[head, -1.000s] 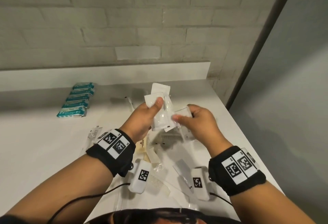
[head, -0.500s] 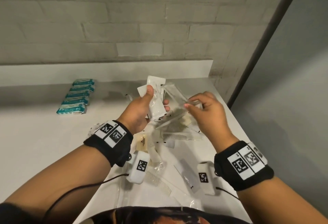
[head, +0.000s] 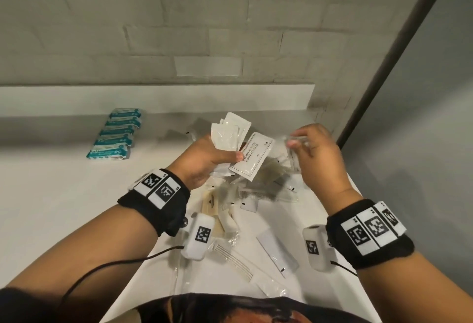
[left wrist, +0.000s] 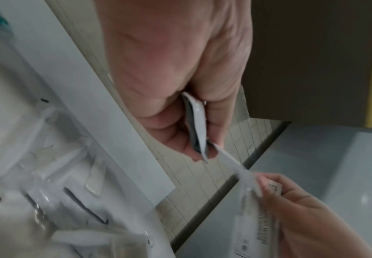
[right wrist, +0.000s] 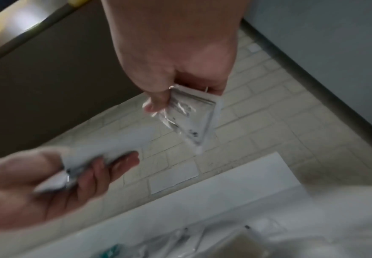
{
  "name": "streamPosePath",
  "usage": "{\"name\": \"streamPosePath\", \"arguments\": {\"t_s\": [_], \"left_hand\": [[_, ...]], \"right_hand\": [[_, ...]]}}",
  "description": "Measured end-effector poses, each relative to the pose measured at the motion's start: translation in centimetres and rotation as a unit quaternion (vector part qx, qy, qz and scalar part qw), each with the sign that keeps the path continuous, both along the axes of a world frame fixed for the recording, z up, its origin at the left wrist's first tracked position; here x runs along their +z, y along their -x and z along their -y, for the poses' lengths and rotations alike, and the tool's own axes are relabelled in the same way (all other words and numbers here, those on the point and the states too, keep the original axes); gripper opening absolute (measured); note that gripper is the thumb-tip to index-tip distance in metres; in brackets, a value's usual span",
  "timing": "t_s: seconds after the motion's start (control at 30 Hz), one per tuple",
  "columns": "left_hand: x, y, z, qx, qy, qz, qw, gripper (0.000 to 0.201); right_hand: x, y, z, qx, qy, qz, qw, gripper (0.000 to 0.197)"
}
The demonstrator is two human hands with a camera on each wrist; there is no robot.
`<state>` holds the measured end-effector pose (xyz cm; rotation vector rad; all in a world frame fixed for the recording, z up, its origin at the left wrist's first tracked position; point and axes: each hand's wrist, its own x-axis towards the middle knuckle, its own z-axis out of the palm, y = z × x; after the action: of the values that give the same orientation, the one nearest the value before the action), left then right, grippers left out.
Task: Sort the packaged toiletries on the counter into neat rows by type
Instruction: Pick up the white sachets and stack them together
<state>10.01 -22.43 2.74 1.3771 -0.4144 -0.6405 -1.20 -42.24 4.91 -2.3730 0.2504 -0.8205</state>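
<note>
My left hand (head: 230, 156) is raised over the counter and grips a fanned stack of white sachets (head: 227, 135). A printed shampoo-conditioner sachet (head: 252, 158) sticks out beside its thumb. The left wrist view shows the sachets (left wrist: 197, 122) edge-on, pinched between thumb and fingers. My right hand (head: 297, 140) hovers just to the right, apart from the left, and pinches a clear-wrapped packet (head: 294, 153). The same packet (right wrist: 189, 118) is blurred in the right wrist view. Below both hands lies a loose pile of wrapped toiletries (head: 256, 192).
Several teal packets (head: 115, 138) lie in a neat row at the back left of the white counter (head: 51, 207). Wrapped combs (head: 233, 261) and a flat white packet (head: 276, 253) lie near the front edge. The counter ends at the right, beside a grey wall (head: 422, 143).
The printed sachet now stands out beside my left thumb. My right hand has drawn away to the right with a clear packet pinched in it.
</note>
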Motion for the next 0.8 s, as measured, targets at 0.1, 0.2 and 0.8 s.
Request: {"name": "streamPosePath", "arguments": {"t_s": [0.1, 0.2, 0.8], "left_hand": [[-0.1, -0.4, -0.3, 0.013, -0.061, 0.049, 0.997, 0.055], [0.2, 0.0, 0.3, -0.058, -0.083, 0.061, 0.993, 0.062], [0.6, 1.5, 1.9, 0.01, 0.022, -0.078, 0.997, 0.018]], "right_hand": [[1.6, -0.2, -0.2, 0.025, -0.039, -0.041, 0.998, 0.012], [3.2, -1.1, -1.7, 0.16, -0.029, -0.157, 0.974, 0.008], [-1.1, -2.0, -2.8, -0.05, -0.138, -0.121, 0.982, 0.031]]}}
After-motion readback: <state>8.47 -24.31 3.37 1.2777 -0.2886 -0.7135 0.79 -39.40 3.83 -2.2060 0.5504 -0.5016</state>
